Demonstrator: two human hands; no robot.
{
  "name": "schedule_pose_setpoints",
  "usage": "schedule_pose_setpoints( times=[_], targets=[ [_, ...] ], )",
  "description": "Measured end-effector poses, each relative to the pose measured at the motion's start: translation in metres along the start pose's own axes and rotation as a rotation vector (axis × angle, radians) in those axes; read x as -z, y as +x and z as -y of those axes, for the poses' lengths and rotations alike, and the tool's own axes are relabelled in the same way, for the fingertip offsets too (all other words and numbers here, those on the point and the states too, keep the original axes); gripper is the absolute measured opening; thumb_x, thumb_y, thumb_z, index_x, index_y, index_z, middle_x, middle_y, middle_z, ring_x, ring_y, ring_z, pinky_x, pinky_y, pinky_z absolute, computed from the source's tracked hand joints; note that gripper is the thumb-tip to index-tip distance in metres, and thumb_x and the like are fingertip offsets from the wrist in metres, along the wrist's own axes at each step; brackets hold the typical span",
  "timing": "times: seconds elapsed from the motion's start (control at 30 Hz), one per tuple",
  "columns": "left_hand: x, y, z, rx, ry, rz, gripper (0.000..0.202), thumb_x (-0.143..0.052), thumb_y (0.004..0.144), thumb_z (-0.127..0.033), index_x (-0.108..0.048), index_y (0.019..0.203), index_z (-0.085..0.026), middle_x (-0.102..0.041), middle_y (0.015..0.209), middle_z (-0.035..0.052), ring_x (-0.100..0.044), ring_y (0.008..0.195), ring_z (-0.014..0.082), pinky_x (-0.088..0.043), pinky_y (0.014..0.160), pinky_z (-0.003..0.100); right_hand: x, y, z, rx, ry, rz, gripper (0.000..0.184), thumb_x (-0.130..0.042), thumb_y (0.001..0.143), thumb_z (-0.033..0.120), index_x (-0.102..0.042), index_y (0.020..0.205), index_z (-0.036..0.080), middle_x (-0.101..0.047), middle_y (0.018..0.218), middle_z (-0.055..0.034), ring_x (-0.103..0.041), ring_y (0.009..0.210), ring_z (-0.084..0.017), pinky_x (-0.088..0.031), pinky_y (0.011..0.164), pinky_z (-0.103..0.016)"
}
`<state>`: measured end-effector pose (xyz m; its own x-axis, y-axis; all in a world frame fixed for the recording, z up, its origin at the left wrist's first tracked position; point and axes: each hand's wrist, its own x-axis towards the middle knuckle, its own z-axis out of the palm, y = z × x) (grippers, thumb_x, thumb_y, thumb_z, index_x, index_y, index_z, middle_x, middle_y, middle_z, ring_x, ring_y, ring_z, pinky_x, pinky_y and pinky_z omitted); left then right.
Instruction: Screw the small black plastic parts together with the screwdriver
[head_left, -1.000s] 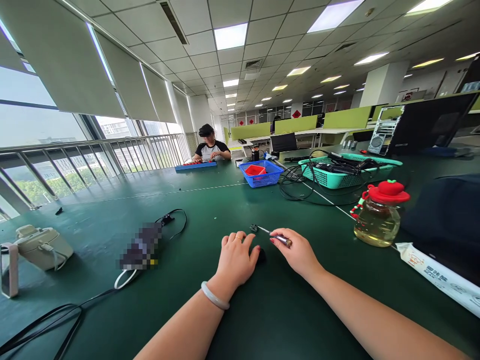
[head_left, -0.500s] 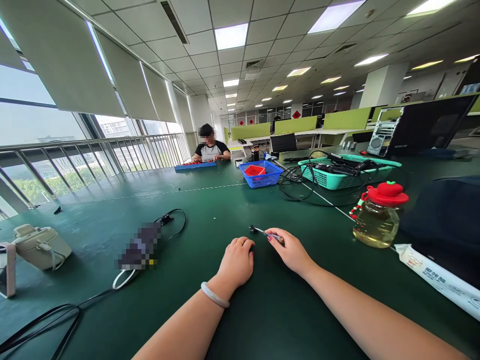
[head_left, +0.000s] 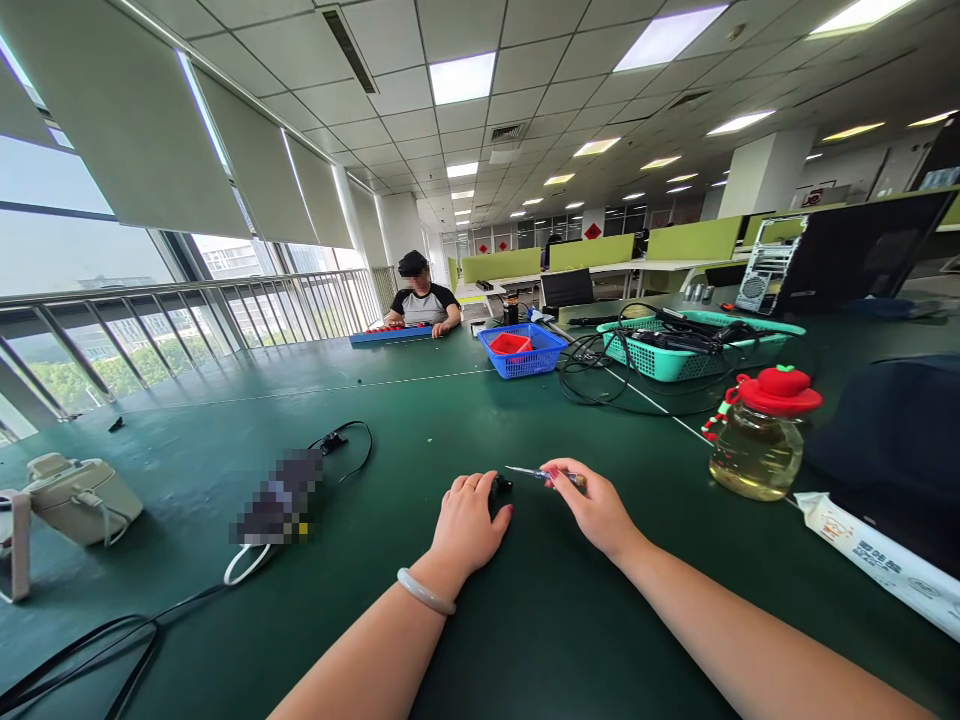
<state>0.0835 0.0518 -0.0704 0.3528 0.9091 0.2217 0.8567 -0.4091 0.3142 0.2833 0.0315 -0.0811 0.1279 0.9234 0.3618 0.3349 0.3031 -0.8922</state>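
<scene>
My left hand [head_left: 471, 522], with a pale bangle on its wrist, rests on the green table with its fingers curled around a small black part [head_left: 502, 486]. The part shows between index finger and thumb; its far side is hidden by the fingers. In my right hand [head_left: 596, 505] is a slim screwdriver [head_left: 534, 472], pinched by its handle between thumb and fingers. Its bare metal shaft points left, the tip just above and beside the black part, apparently not touching it.
A blue basket [head_left: 523, 362] with a red tray and a teal basket [head_left: 675, 366] of cables stand ahead. To the right are a red-lidded bottle [head_left: 757, 465] and a white packet [head_left: 874, 545]. Leftward lie a blurred dark device [head_left: 281, 495] and a beige case [head_left: 84, 500]. Another person [head_left: 422, 300] sits across.
The black part was at the screwdriver's tip, beyond my left hand; now it is at my left fingers and the shaft is bare. My right hand has moved slightly right.
</scene>
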Motion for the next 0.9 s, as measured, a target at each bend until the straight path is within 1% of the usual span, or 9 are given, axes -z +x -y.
schedule_pose_setpoints(
  times=[0.13, 0.27, 0.33, 0.4, 0.5, 0.57, 0.7, 0.8, 0.9],
  targets=[
    [0.002, 0.000, -0.001, -0.024, -0.039, 0.003, 0.043, -0.054, 0.088, -0.038, -0.056, 0.128, -0.021, -0.062, 0.131, 0.0084, -0.048, 0.127, 0.0261, -0.037, 0.108, 0.043, -0.002, -0.003, 0.003, 0.041, -0.029, 0.059, 0.034, -0.050, 0.089, 0.051, -0.069, 0.093, 0.022, -0.071, 0.088, -0.0048, -0.066, 0.084, -0.022, -0.049, 0.079, -0.032],
    [0.002, 0.000, -0.002, -0.040, -0.060, -0.005, 0.035, -0.056, 0.087, -0.036, -0.060, 0.119, -0.021, -0.065, 0.123, 0.0079, -0.050, 0.123, 0.0251, -0.038, 0.106, 0.042, 0.000, -0.004, 0.007, 0.061, -0.055, 0.036, 0.035, -0.049, 0.089, 0.050, -0.069, 0.089, 0.022, -0.070, 0.080, -0.0040, -0.065, 0.077, -0.021, -0.048, 0.073, -0.031],
    [0.002, 0.000, -0.001, -0.035, -0.063, 0.004, 0.040, -0.057, 0.087, -0.036, -0.057, 0.124, -0.021, -0.064, 0.125, 0.0085, -0.050, 0.124, 0.0255, -0.038, 0.107, 0.042, 0.001, -0.005, 0.009, 0.056, -0.069, 0.006, 0.036, -0.048, 0.088, 0.051, -0.068, 0.082, 0.021, -0.067, 0.072, -0.0033, -0.063, 0.069, -0.020, -0.047, 0.068, -0.031],
    [0.001, 0.000, -0.001, -0.042, -0.060, 0.020, 0.048, -0.056, 0.088, -0.037, -0.051, 0.133, -0.021, -0.061, 0.131, 0.0092, -0.047, 0.128, 0.0263, -0.037, 0.108, 0.043, 0.002, -0.006, 0.011, 0.049, -0.061, -0.021, 0.037, -0.048, 0.088, 0.051, -0.066, 0.075, 0.021, -0.063, 0.064, -0.0022, -0.059, 0.062, -0.019, -0.045, 0.062, -0.030],
    [0.001, 0.000, -0.001, -0.086, -0.058, 0.049, 0.054, -0.056, 0.089, -0.040, -0.046, 0.140, -0.024, -0.058, 0.135, 0.0086, -0.045, 0.130, 0.0270, -0.037, 0.109, 0.045, 0.002, -0.006, 0.012, 0.036, -0.013, -0.057, 0.039, -0.048, 0.087, 0.051, -0.065, 0.070, 0.021, -0.057, 0.057, -0.0009, -0.055, 0.057, -0.017, -0.042, 0.058, -0.029],
    [0.000, 0.000, 0.000, -0.117, -0.061, 0.063, 0.049, -0.056, 0.089, -0.042, -0.052, 0.135, -0.027, -0.058, 0.133, 0.0073, -0.045, 0.129, 0.0269, -0.037, 0.109, 0.046, 0.003, -0.005, 0.010, 0.020, 0.022, -0.097, 0.039, -0.048, 0.086, 0.052, -0.065, 0.068, 0.021, -0.055, 0.055, -0.0005, -0.053, 0.056, -0.017, -0.042, 0.058, -0.029],
    [-0.001, 0.000, 0.001, -0.142, -0.072, 0.080, 0.031, -0.055, 0.090, -0.041, -0.065, 0.117, -0.029, -0.058, 0.130, 0.0058, -0.048, 0.125, 0.0259, -0.039, 0.108, 0.046, 0.005, -0.001, 0.004, -0.033, 0.086, -0.184, 0.042, -0.049, 0.085, 0.055, -0.063, 0.063, 0.021, -0.051, 0.052, -0.0005, -0.052, 0.056, -0.017, -0.042, 0.057, -0.030],
    [-0.001, 0.001, 0.002, -0.146, -0.094, 0.073, 0.024, -0.054, 0.091, -0.037, -0.068, 0.108, -0.028, -0.060, 0.122, 0.0053, -0.050, 0.120, 0.0241, -0.040, 0.106, 0.044, 0.006, 0.003, -0.001, -0.086, 0.142, -0.225, 0.044, -0.051, 0.083, 0.057, -0.063, 0.062, 0.021, -0.050, 0.051, -0.0002, -0.051, 0.055, -0.017, -0.041, 0.057, -0.030],
    [-0.001, 0.001, 0.001, -0.158, -0.097, 0.061, 0.021, -0.053, 0.092, -0.036, -0.069, 0.104, -0.027, -0.061, 0.113, 0.0046, -0.053, 0.112, 0.0224, -0.043, 0.102, 0.041, 0.007, 0.005, -0.004, -0.114, 0.196, -0.244, 0.042, -0.053, 0.082, 0.056, -0.063, 0.061, 0.021, -0.050, 0.051, 0.0003, -0.050, 0.054, -0.016, -0.042, 0.057, -0.029]
  ],
)
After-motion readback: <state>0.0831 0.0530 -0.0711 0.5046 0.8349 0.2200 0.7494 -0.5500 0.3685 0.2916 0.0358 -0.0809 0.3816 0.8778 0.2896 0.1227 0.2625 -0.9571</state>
